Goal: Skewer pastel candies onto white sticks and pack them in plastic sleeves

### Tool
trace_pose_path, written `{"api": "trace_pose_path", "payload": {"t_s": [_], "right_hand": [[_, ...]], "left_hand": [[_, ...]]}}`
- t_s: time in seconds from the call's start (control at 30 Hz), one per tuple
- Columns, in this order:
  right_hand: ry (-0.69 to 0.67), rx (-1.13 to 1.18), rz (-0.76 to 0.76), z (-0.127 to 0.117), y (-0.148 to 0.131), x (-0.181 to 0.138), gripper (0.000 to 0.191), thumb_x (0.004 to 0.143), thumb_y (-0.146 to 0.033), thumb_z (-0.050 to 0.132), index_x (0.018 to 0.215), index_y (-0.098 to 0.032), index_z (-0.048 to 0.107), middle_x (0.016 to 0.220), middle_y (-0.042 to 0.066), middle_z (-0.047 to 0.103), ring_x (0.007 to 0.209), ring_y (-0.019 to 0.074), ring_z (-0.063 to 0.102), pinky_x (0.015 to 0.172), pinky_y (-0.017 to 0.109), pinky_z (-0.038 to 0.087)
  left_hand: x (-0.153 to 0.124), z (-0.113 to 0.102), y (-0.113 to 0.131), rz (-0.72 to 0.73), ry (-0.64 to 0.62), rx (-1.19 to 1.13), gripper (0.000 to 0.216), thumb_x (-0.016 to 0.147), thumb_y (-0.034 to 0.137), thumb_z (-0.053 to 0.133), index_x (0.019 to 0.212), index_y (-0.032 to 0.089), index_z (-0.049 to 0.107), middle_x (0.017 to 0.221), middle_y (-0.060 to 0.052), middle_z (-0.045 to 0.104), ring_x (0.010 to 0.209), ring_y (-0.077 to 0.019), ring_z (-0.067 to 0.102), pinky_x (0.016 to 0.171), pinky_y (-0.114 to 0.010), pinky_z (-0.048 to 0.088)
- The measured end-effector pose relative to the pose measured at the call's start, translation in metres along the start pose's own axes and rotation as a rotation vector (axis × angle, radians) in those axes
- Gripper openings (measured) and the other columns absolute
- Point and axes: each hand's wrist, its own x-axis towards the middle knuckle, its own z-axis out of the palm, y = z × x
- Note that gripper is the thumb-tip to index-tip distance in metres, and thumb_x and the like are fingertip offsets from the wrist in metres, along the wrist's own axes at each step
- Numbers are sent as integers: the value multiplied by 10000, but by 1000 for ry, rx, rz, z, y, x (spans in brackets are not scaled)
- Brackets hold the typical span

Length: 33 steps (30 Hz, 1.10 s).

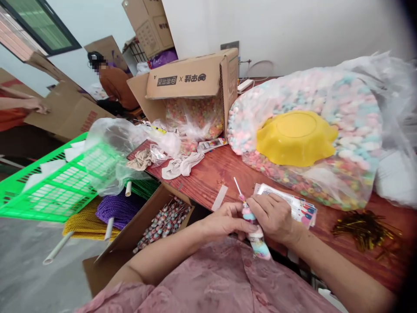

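Note:
A marshmallow lollipop (257,243), with pink, white and pale blue pieces in clear wrapping and a thin white stick pointing up, is held in front of my chest. Fingers of my left hand (228,222) close around its side, the thumb lying across it. My right hand (272,215) pinches near the upper end of the wrapping, where the stick comes out; its fingertips are partly hidden. Just beyond the right hand lies a stack of printed bags (301,211) on the red wooden table (208,187). Gold twist ties (361,232) are heaped to the right.
A yellow bowl (296,139) lies upside down on a big clear bag of candy (352,113). An open carton (182,82) holds more candy. Below left are a box of stick candies (163,221) and a green basket (65,187). Another person (119,87) sits behind.

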Motion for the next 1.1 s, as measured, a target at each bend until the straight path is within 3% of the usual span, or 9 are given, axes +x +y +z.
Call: {"api": "trace_pose_path", "payload": {"t_s": [0.17,0.27,0.37,0.47,0.63,0.7,0.77,0.9,1.1], "right_hand": [[-167,368,324,-2,1,5,246,882,-140,431,698,-181,588,630,34,569,584,145,472,575,291,316],[-339,975,685,1,-14,11,191,873,-271,501,743,-184,611,599,-2,539,531,118,440,511,250,315],[-541,1587,1085,15,-47,11,245,802,-406,583,704,-184,546,508,-63,391,417,67,251,407,215,209],[-609,1696,1155,31,-78,5,287,811,-462,571,800,-176,559,541,-58,440,393,54,227,375,207,197],[-246,1055,720,19,-80,-7,230,903,-255,535,1117,-219,611,960,63,660,714,143,615,684,290,511],[-158,916,678,2,-71,-14,145,922,-200,498,961,-213,637,859,47,655,723,148,624,663,266,506],[-84,828,729,-14,-65,-23,177,936,-168,464,860,-207,619,731,20,625,649,135,603,593,240,481],[13,568,824,-33,-63,-45,188,927,-130,455,913,-204,627,720,23,641,626,139,598,568,249,476],[24,125,915,-69,-47,-95,212,919,-112,446,954,-206,633,750,38,655,649,153,612,592,269,492]], "left_hand": [[-6,-16,7,296,130,609,152,710,215,656,817,154,566,719,8,591,640,-108,558,630,-238,450],[-24,-27,9,530,220,1256,168,743,129,525,888,157,606,829,-42,637,792,-160,596,745,-276,467],[-45,-38,2,544,192,1617,198,779,153,486,918,165,626,841,-60,650,780,-172,607,722,-275,476],[-70,-58,-7,278,187,1718,201,781,186,521,947,191,633,898,-56,673,783,-177,633,696,-268,489],[-116,-101,-7,-679,567,1757,232,743,102,583,951,151,673,936,-150,696,890,-274,689,730,-343,532],[-120,-107,-2,-713,602,1819,264,780,70,526,1007,82,661,977,-226,678,892,-316,688,711,-401,541],[-104,-101,2,-459,562,1870,275,860,103,464,1069,106,644,990,-179,677,874,-266,683,748,-387,542],[-26,-45,5,502,155,1774,270,919,153,422,1089,163,631,997,-103,655,930,-201,608,836,-322,509],[105,50,1,716,-183,2068,262,823,69,502,1059,110,609,1051,-134,600,985,-281,538,772,-394,484]]}}
